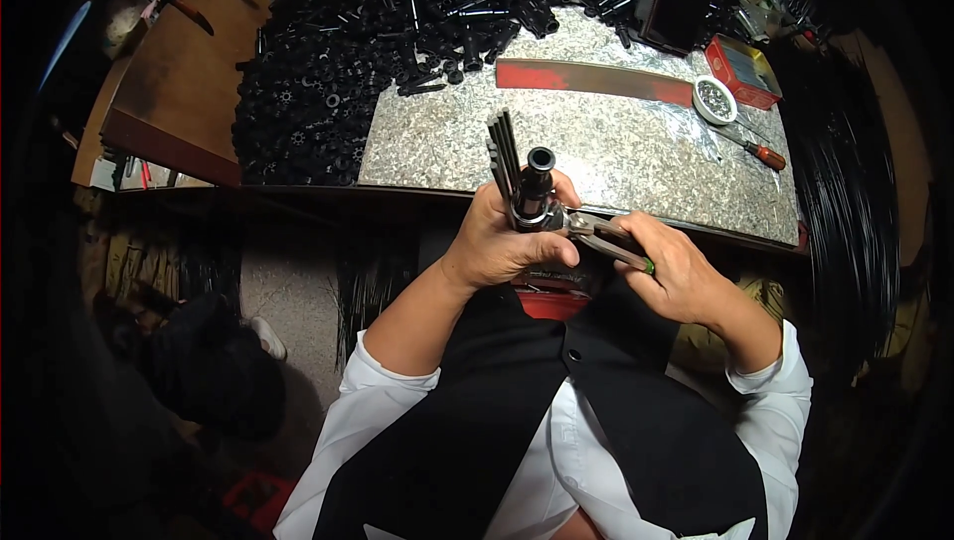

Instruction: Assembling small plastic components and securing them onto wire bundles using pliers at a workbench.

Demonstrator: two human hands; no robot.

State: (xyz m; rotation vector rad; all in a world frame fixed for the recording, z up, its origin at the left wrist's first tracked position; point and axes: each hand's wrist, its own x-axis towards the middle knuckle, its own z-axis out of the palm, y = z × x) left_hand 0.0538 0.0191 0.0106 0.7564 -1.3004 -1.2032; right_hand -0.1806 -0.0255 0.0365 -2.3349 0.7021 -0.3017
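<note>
In front of my body, my left hand (pixel 507 247) is wrapped round a black tubular part (pixel 537 182) with an open round end facing up. Several thin black rods (pixel 505 157) stand beside the tube in the same grip; together they look like a folded umbrella frame. My right hand (pixel 671 267) is closed round the handles of metal pliers (pixel 608 239) with a green handle end. The pliers' jaws meet the part's right side, beside my left thumb. What lies between the jaws is too small to make out.
Black plastic parts (pixel 397 23) lie heaped across the speckled tabletop (pixel 427 148). A worn red-and-grey strip (pixel 596 78), a white bowl of small metal pieces (pixel 714 100), a red box (pixel 743 73) and a screwdriver (pixel 763 154) are toward the right. Long black rods (pixel 845 212) hang beyond the right edge.
</note>
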